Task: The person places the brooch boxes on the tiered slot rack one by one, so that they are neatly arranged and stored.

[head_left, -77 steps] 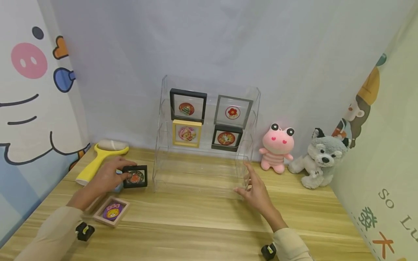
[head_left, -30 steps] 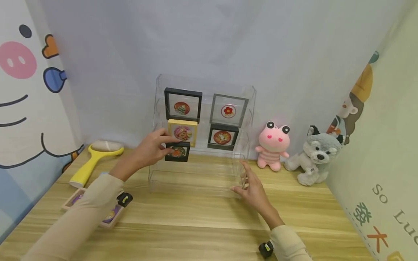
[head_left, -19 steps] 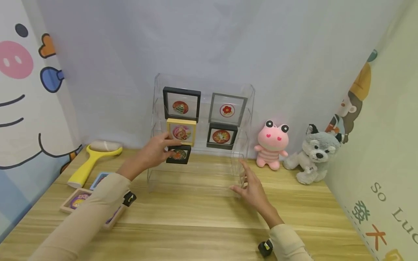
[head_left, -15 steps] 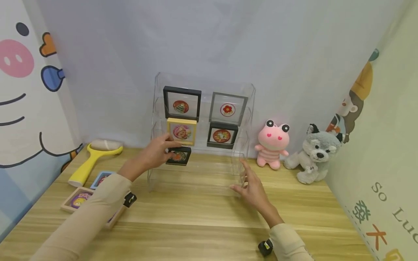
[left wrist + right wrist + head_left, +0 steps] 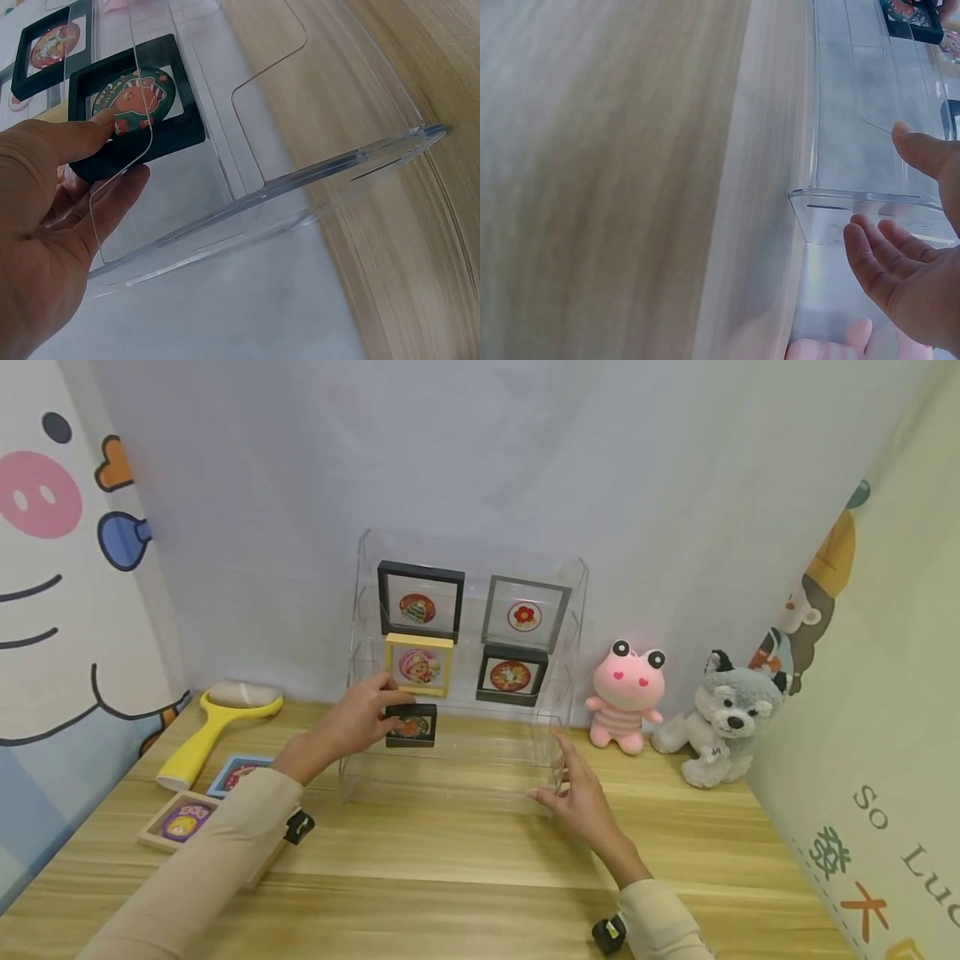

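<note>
My left hand (image 5: 360, 717) pinches a small black display frame (image 5: 423, 727) with a round badge inside. In the left wrist view its thumb presses on the front of this black frame (image 5: 142, 105), fingers behind. The frame is upright at the left of a lower tier of the clear stepped rack (image 5: 480, 752), under a yellow frame (image 5: 418, 665). My right hand (image 5: 588, 797) is at the rack's right side. In the right wrist view, the right hand (image 5: 922, 262) has its thumb apart from its loosely bent fingers, which are by the rack's side panel; contact is unclear.
Higher on the rack are a black frame (image 5: 422, 602), a grey frame (image 5: 527, 614) and another black frame (image 5: 512, 675). A yellow-handled roller (image 5: 198, 747), blue frame (image 5: 232, 775) and wooden frame (image 5: 183, 822) lie left. A pink plush (image 5: 628, 693) and grey plush dog (image 5: 723, 714) sit right.
My left hand has carried the black frame from the table's left onto the rack, then lowered it slightly and turned it more upright. The right hand has stayed by the rack's side.
</note>
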The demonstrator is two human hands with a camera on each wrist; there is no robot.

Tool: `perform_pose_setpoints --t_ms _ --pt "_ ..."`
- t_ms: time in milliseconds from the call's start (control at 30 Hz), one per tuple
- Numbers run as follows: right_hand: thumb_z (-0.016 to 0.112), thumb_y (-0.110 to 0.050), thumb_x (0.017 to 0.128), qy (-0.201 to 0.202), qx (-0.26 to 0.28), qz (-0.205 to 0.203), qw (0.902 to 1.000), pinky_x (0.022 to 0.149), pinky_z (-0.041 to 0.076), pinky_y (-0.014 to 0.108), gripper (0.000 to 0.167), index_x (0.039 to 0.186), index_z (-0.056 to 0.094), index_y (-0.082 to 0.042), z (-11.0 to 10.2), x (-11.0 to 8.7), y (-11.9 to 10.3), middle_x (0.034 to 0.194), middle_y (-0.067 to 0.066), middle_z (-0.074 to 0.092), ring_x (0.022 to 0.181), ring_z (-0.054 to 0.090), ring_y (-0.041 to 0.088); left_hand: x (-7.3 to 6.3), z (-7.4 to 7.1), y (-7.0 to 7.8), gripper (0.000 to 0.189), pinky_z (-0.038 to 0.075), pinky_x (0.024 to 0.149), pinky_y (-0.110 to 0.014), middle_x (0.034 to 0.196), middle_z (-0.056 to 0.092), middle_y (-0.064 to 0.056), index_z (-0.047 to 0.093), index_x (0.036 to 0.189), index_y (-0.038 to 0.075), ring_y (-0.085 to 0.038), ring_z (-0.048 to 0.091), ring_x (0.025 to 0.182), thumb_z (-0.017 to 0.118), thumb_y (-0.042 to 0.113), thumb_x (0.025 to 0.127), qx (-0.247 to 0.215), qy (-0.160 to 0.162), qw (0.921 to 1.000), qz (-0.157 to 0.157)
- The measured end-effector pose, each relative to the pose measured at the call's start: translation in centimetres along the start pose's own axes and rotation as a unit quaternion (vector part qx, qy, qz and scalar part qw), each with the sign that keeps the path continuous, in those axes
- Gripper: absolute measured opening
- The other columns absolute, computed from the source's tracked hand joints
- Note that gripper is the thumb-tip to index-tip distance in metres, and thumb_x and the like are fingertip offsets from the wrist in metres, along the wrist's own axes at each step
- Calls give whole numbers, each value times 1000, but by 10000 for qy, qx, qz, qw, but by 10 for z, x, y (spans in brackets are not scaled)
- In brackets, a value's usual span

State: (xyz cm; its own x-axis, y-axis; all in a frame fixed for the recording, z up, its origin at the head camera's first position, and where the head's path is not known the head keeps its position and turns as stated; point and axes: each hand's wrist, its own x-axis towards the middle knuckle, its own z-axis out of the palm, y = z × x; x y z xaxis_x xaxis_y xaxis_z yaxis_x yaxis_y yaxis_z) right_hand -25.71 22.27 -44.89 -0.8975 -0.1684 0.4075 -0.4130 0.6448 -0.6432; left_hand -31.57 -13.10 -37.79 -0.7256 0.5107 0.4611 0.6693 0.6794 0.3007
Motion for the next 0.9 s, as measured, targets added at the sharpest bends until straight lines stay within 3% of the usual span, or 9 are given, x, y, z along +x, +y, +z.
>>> perform_pose_setpoints --t_ms 167,300,533,667,767,900 --pt "86 -6 76 -11 -11 12 10000 63 55 21 94 153 33 -11 1 -1 1 95 13 54 86 69 36 -2 -1 1 35 49 71 -38 98 58 -12 73 115 2 -24 57 83 81 0 80 -14 -16 10000 -71" --pt "87 -5 75 2 4 -9 10000 64 55 21 95 153 32 -11 2 -2 0 95 14 54 86 69 36 -5 -6 0 35 52 73 -41 100 58 -15 72 115 -1 -28 60 86 80 0 80 -173 150 9997 -22" --pt "86 -5 75 22 27 -97 9999 63 55 22 95 154 32 -10 1 -2 -1 98 19 56 88 68 40 -21 -25 -4 28 59 70 -38 96 60 -16 72 111 -4 -29 65 83 73 -9 84 -812 910 9920 323" --pt "86 -5 76 -23 30 -72 10000 64 55 23 96 154 32 -11 0 -2 -1 98 20 56 89 68 42 -33 -43 -10 29 59 66 -33 95 62 -14 72 112 -2 -25 63 80 74 -9 83 -865 1255 9879 292" --pt "86 -6 75 -51 43 -41 10000 64 55 23 96 154 32 -11 0 -1 -1 98 19 56 87 68 41 -45 -57 -19 31 59 68 -35 97 62 -14 70 116 -1 -26 63 84 73 -5 86 -753 1098 9911 -89" --pt "87 -6 75 -49 58 -40 10000 63 55 23 96 154 32 -11 0 -1 -3 97 19 56 85 68 39 -64 -71 -37 34 57 78 -46 106 61 -19 64 126 -3 -35 63 97 69 5 93 -786 282 9921 -939"
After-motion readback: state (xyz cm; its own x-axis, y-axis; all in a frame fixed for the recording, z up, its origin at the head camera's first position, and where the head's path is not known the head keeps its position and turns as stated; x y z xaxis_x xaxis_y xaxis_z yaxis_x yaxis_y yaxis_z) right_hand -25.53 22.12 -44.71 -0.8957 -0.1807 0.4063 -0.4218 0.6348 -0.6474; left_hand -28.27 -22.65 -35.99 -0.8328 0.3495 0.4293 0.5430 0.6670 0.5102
